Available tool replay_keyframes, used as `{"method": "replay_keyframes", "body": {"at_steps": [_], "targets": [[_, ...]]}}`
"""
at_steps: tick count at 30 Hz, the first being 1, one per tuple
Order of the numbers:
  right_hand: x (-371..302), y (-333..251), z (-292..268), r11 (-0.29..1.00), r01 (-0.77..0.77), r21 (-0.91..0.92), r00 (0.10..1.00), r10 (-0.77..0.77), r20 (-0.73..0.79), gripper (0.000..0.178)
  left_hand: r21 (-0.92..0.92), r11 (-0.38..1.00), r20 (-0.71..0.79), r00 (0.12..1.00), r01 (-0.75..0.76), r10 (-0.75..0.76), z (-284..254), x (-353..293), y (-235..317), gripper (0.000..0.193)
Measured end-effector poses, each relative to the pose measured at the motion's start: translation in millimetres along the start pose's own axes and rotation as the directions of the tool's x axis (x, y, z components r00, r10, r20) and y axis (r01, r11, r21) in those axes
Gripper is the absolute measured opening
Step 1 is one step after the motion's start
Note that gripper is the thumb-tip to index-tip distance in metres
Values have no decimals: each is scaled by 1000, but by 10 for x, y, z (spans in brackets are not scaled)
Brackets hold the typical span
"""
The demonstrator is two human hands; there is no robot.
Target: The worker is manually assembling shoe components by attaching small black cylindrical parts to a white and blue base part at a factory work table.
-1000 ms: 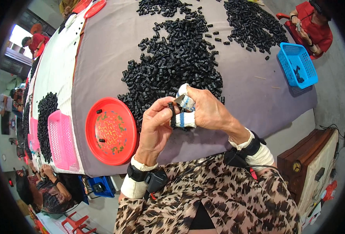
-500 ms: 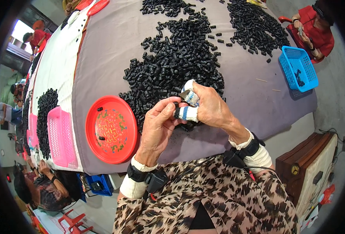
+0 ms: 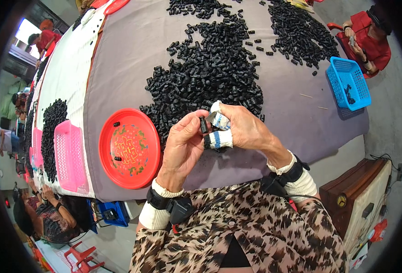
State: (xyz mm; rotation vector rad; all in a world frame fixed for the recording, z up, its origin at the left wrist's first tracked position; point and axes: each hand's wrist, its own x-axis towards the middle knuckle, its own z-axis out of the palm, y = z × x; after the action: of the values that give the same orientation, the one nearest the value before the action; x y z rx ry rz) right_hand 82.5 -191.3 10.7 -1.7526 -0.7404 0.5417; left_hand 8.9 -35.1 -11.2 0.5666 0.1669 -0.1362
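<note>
My left hand [image 3: 181,145] pinches a small black cylindrical part [image 3: 204,125] between thumb and fingertips, keeping it nearly upright. Close against it, my right hand [image 3: 251,129] is closed round a small grey blade [image 3: 211,117], whose handle is hidden in the grip. White-and-blue knitted covers [image 3: 221,138] wrap the right thumb and a finger. Both hands meet over the near edge of a large heap of similar black parts [image 3: 210,73]. Left of them lies a round red plate [image 3: 106,166] with two black parts in it.
On the grey cloth [image 3: 292,113] at right stands a blue basket [image 3: 363,100] with a few black pieces. Pink baskets [image 3: 71,159] and another heap [image 3: 53,136] are at left. Other people sit around the table. A brown wooden cabinet [image 3: 348,179] stands at the lower right.
The black part now shows more plainly between my left fingertips, turned more upright. My right hand has shifted slightly, and the blade has tilted beside the part's top.
</note>
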Motion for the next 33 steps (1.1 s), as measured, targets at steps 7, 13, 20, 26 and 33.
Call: {"method": "replay_keyframes", "body": {"at_steps": [7, 13, 20, 26, 33], "targets": [[10, -81, -57, 999, -29, -46, 998, 32, 60, 40, 50, 998, 22, 999, 28, -29, 0, -9, 6, 24], [21, -77, -64, 995, -5, -100, 997, 12, 74, 39, 71, 997, 42, 999, 20, -23, -15, -7, -2, 25], [11, -67, -67, 992, 9, -127, 997, 1, 82, 41, 75, 997, 42, 999, 27, -30, -25, -4, -5, 23], [6, -34, -38, 980, 75, -185, 995, -62, 74, 39, 115, 993, 5, 1000, 14, -15, -6, -16, -6, 22], [-27, -62, -59, 977, 45, -209, 995, -26, 92, 38, 181, 984, 5, 1000, 5, -6, 47, -16, -8, 22]]}}
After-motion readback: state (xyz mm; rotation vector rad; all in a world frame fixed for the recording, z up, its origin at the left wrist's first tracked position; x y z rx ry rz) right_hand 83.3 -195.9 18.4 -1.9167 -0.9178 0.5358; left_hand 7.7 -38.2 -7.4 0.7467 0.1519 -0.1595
